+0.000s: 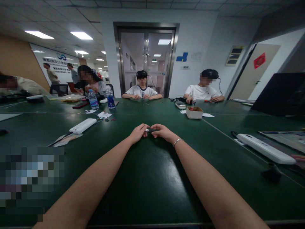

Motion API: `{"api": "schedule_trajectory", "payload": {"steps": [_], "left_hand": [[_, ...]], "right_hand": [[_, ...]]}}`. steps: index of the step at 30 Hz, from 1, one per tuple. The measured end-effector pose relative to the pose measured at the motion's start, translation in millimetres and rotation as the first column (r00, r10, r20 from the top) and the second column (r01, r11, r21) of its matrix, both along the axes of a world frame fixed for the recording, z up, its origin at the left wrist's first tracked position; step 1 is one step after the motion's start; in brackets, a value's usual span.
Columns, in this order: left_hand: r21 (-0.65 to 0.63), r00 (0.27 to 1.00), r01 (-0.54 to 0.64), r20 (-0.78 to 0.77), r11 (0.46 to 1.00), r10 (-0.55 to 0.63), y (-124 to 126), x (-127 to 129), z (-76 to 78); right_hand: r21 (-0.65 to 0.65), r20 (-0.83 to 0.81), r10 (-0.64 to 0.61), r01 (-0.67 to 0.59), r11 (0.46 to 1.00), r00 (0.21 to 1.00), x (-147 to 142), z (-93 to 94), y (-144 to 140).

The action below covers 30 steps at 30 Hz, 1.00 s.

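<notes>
Fingertips of both hands meet on a small dark, slim object with a pale metallic end [150,130], which lies low over the dark green table [147,178], about midway between its near edge and its far edge. The left hand [138,132] pinches the pale end, its grip closed on the piece; the right hand [163,131], with a thin silver bracelet [177,142] at the wrist, has its grip closed on the darker end. Holding it from both ends this way looks suited to steadying something too small for one hand; what the object is I cannot tell. Both forearms stretch out flat toward the middle of the table, which likely keeps the hands braced.

Outward to the left lies a long white plastic bar-shaped case [83,125], with a clear plastic packet [64,139] nearer the person. Toward the right edge rests a second long white bar-shaped case [265,148]. Further back stand a small open cardboard box [194,112] and two clear plastic water bottles with blue labels [93,100]. Along the far edge sit other people, each bent over small items, their hands well apart from the person's own.
</notes>
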<state>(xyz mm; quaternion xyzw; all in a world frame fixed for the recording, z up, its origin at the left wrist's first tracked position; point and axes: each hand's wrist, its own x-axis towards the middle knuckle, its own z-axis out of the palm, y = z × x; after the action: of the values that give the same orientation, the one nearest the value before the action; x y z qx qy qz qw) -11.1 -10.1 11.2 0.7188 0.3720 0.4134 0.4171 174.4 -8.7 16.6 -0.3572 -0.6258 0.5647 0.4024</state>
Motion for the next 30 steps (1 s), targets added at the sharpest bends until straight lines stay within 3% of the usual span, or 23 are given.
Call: {"api": "schedule_trajectory", "payload": {"steps": [11, 26, 30], "left_hand": [[-0.037, 1.000, 0.024, -0.006, 0.999, -0.024, -2.6, -0.2, 1.8], [0.091, 0.994, -0.093, -0.048, 0.991, 0.098, -1.2, -2.5, -1.5], [0.076, 0.988, -0.125, -0.083, 0.989, 0.131, -1.5, -2.2, -1.2]], "right_hand": [[-0.024, -0.028, -0.003, 0.003, 1.000, 1.000, -0.2, 0.3, -0.9], [-0.045, -0.033, -0.007, 0.005, 0.999, 0.999, -1.0, -0.9, 1.6], [-0.045, -0.039, -0.007, 0.005, 0.999, 0.999, -0.5, -1.6, 2.2]]}}
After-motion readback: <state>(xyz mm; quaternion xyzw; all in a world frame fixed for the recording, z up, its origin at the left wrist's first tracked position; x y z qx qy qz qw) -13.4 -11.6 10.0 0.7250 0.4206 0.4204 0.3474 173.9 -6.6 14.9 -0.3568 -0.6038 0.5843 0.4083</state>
